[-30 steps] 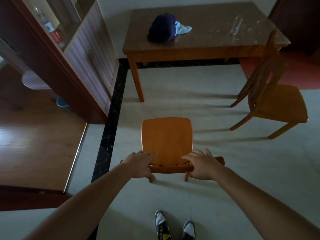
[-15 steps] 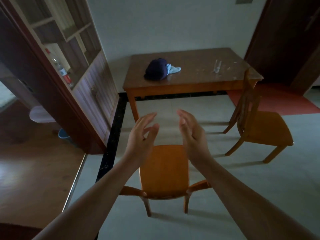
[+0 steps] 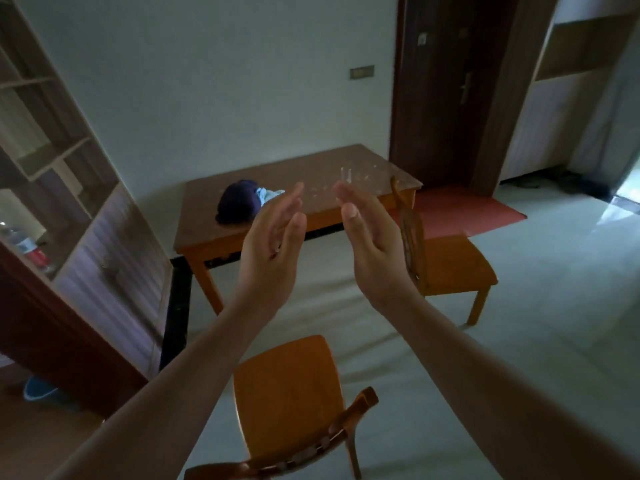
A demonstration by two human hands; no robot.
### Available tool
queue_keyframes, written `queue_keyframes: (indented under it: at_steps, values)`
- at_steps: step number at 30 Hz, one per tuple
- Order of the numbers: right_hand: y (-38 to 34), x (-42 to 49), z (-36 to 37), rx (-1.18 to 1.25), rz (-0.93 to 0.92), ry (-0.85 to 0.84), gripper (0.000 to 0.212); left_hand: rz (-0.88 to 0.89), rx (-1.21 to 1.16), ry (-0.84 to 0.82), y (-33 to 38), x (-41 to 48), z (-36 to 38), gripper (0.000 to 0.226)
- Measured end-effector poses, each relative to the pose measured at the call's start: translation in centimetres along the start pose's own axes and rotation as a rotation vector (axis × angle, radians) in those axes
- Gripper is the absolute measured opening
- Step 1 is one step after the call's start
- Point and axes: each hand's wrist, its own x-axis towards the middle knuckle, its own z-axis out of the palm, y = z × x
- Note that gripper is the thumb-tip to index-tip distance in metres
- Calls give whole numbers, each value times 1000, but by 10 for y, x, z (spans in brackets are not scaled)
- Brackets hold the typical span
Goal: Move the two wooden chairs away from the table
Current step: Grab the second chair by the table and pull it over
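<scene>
Both hands, left (image 3: 268,251) and right (image 3: 372,245), raised open, empty; no legible writing.

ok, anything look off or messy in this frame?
Nothing damaged or spilled. Both hands, left and right, are raised, open and empty. A dark cap lies on the table, whose top looks scuffed. The near chair and far chair stand upright, clear of the table.

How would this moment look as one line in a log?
left hand: open, empty | right hand: open, empty | near chair: released | far chair: beside table
</scene>
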Motion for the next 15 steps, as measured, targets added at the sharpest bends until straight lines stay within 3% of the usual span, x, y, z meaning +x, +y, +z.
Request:
queue_keyframes:
  at_steps: [7,12,15]
  values:
    - [2,1,-88,-100,-17,167,55,40,-108,-141,-6,28,89,67]
    - [12,8,-164,-161,9,261,39,14,-200,-198,-13,45,171,59]
    - [25,21,-210,-200,27,307,42,-4,-236,-218,-17,60,221,62]
